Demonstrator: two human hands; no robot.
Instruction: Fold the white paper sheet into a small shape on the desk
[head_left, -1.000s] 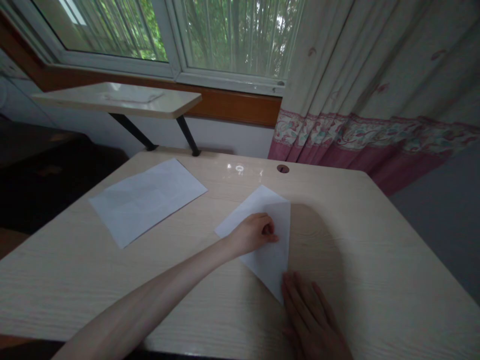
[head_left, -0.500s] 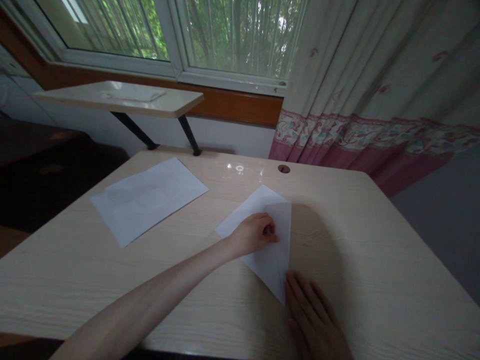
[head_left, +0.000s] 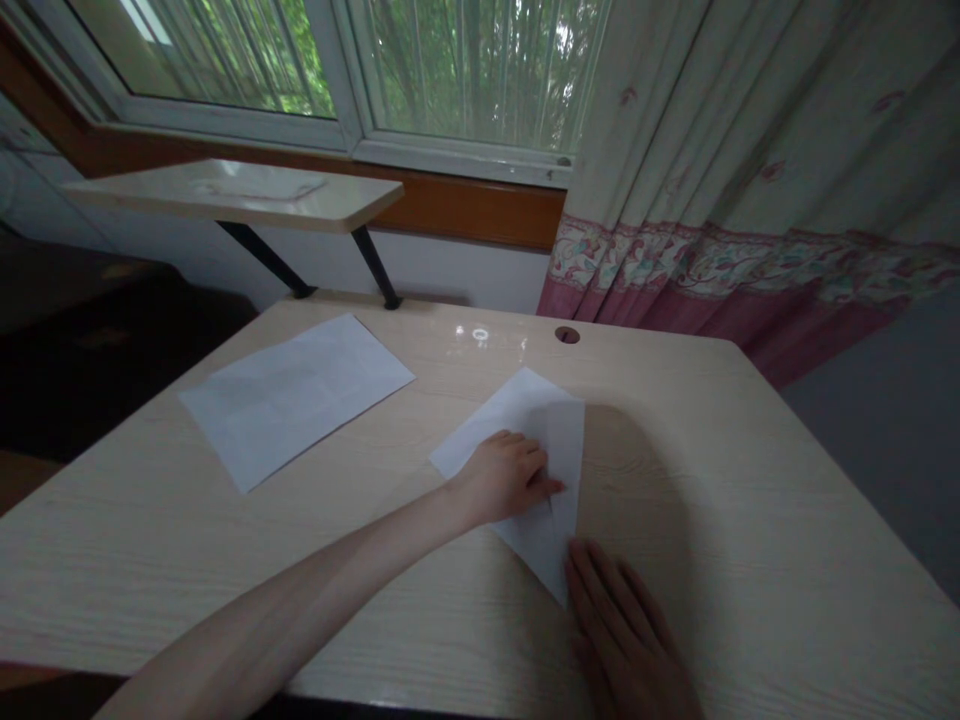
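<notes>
A folded white sheet of paper [head_left: 564,440] lies on the pale wooden desk, narrowing to a point toward the near edge. My left hand [head_left: 510,478] rests on the middle of it, fingers curled and thumb pointing right; whether anything is pinched under the fingers is hidden. At the paper's lower right edge lies my right hand [head_left: 619,625], flat, with fingers stretched out and fingertips touching the paper's border near its lower tip.
More white paper [head_left: 300,400] lies on the desk [head_left: 750,560] at the left. A small raised shelf [head_left: 352,205] on black legs stands at the back left. A round cable hole [head_left: 568,335] is near the back edge, by the curtain [head_left: 675,260].
My left hand has turned slightly and come down a little toward the near side, its fingers lower over the paper. My right hand has barely moved.
</notes>
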